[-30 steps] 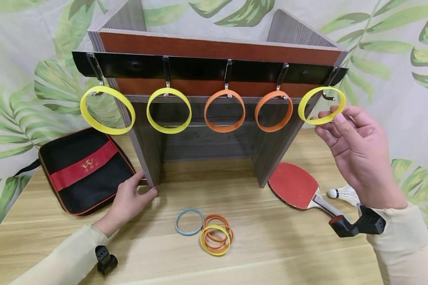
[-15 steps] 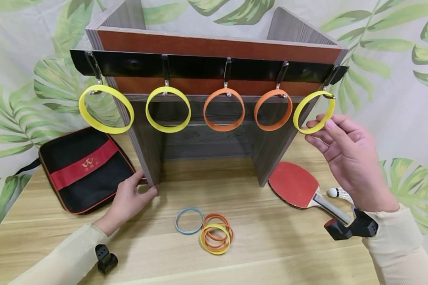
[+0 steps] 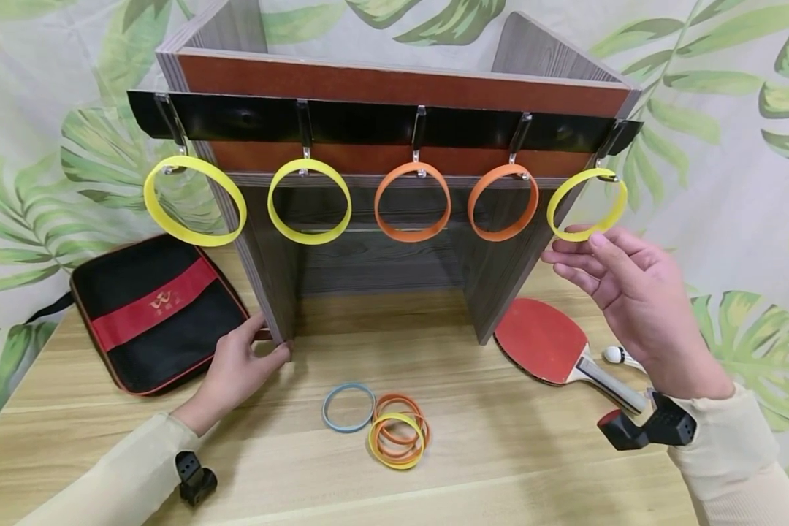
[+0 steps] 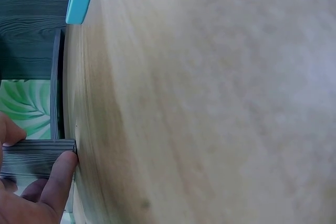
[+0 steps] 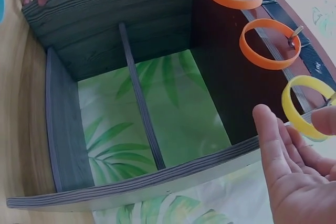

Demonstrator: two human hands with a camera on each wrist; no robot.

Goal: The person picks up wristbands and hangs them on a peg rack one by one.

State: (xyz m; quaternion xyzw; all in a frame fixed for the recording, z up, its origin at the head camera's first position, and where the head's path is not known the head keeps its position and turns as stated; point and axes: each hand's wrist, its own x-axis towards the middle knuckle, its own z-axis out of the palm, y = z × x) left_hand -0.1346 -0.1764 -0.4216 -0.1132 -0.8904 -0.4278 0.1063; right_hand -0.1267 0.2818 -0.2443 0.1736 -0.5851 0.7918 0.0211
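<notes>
My left hand (image 3: 237, 369) grips the lower front corner of the grey wood-grain stand's left panel (image 3: 263, 270), thumb on one side and fingers on the other. At the right end of the black hook rail (image 3: 361, 124), a yellow ring (image 3: 621, 208) hangs on the last hook. My right hand (image 3: 654, 307) is just below it, thumb tip at the ring's lower rim and fingers extended. In the right wrist view the thumb and fingers stand apart. Along the rail hang two more yellow rings (image 3: 310, 239) and two orange rings (image 3: 414, 237), one per hook.
On the table lie a blue ring (image 3: 329, 420) and a small pile of orange and yellow rings (image 3: 397, 464). Left of the stand is a black and red case (image 3: 158, 321). A red table tennis bat (image 3: 542, 340) and a shuttlecock (image 3: 614, 355) lie to the right.
My right hand has brought the yellow ring left and down onto the last hook, then slipped lower, its fingers loosening from the rim. My left hand stays on the panel.
</notes>
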